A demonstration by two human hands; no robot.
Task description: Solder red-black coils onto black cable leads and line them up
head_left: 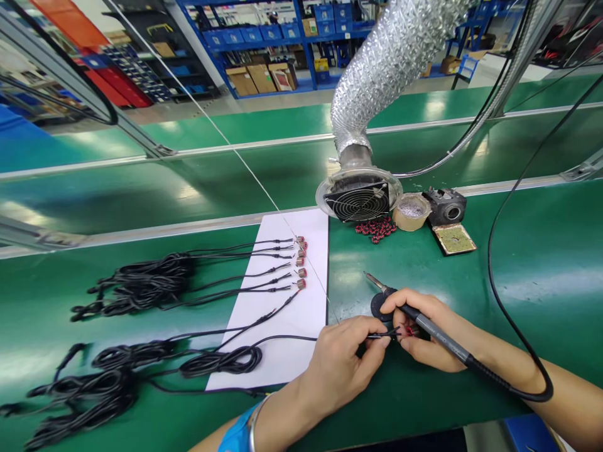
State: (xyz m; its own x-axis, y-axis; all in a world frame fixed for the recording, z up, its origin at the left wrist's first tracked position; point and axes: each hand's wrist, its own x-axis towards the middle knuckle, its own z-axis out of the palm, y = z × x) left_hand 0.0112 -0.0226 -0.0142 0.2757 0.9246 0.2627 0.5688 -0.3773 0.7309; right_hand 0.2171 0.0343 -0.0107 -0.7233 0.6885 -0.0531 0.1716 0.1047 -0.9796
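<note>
My left hand (346, 355) pinches the end of a black cable (287, 337), whose coil lies to the left. In my right hand (431, 311) is a soldering iron (438, 334), its metal tip pointing up and left, off the mat. The same hand's fingertips also hold a small red part (411, 329) against the cable end; whether the two are joined cannot be made out. A dark round disc (380, 306) sits just beyond my fingertips. On a white sheet (277, 314), several small red-and-metal parts (301, 273) lie by cable ends.
Bundled black cables (146, 282) cover the left of the green bench (532, 270). Behind my hands stand a fume extractor (360, 201) with a foil duct, a pile of red parts (375, 229), a tape roll (411, 213) and an iron stand with sponge (455, 238). The iron's cord loops right.
</note>
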